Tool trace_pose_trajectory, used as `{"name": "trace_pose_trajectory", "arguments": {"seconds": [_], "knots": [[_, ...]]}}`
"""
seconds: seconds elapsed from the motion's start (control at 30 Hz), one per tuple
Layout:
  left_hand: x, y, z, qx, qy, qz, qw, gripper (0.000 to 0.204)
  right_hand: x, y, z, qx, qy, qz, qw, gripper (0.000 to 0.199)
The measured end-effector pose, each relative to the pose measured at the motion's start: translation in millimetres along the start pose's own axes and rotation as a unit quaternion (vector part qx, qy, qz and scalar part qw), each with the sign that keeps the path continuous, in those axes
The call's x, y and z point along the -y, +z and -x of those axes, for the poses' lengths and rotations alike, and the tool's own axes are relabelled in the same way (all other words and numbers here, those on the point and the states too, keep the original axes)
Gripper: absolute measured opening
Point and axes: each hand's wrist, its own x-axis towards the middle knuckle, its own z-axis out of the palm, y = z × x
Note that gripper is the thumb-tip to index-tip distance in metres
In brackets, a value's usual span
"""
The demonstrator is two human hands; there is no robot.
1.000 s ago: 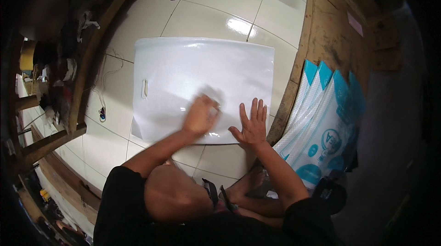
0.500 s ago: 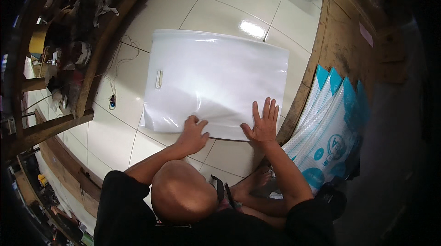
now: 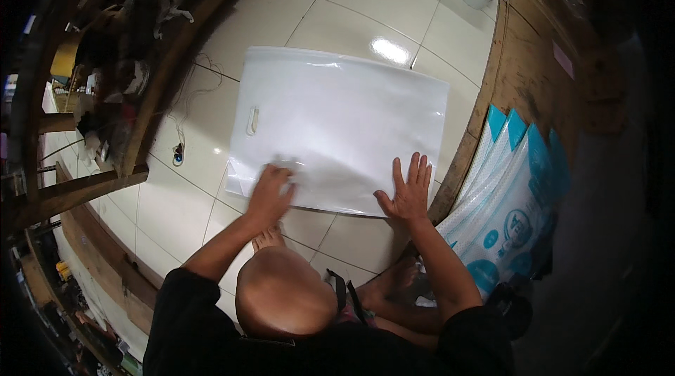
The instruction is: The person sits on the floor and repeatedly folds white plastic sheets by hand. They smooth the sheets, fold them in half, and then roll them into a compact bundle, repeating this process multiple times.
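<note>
A large white glossy plastic bag [image 3: 337,116] lies flat on the floor, with an oval handle cut-out near its left edge. On the near right part of the bag, my right hand [image 3: 409,197] lies flat with its fingers spread. My left hand [image 3: 272,192] is over the near left edge of the bag. Its fingers are smeared by motion, so whether they grip the plastic does not show. The bag's near left corner looks creased.
Pale floor tiles [image 3: 344,28] surround the bag. At the right, blue-and-white printed plastic bags [image 3: 503,186] rest by a wooden board [image 3: 517,67]. A cluttered wooden shelf frame [image 3: 144,123] stands at the left. Loose thread [image 3: 184,98] and a small dark object [image 3: 178,154] lie near it.
My left hand has shifted left along the bag's near edge. The wrinkles there have flattened. My right hand stays spread at the near right of the bag.
</note>
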Motion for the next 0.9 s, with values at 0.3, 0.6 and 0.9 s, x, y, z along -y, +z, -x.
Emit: {"name": "trace_pose_trajectory", "arguments": {"seconds": [0.3,0.6,0.9], "knots": [[-46.3,82.1,-22.3,0.042,0.088,-0.107,0.989,0.045,2.6,-0.7,0.0,0.002,0.003,0.002,1.0,0.085],[56.1,-19.4,-6.8,-0.045,-0.113,-0.095,0.988,0.046,1.5,-2.9,0.2,0.007,-0.002,0.006,1.0,0.086],[-35.4,43.8,-52.1,0.01,0.179,-0.093,0.979,0.048,0.3,2.2,2.2,0.005,-0.01,0.002,1.0,0.086]]}}
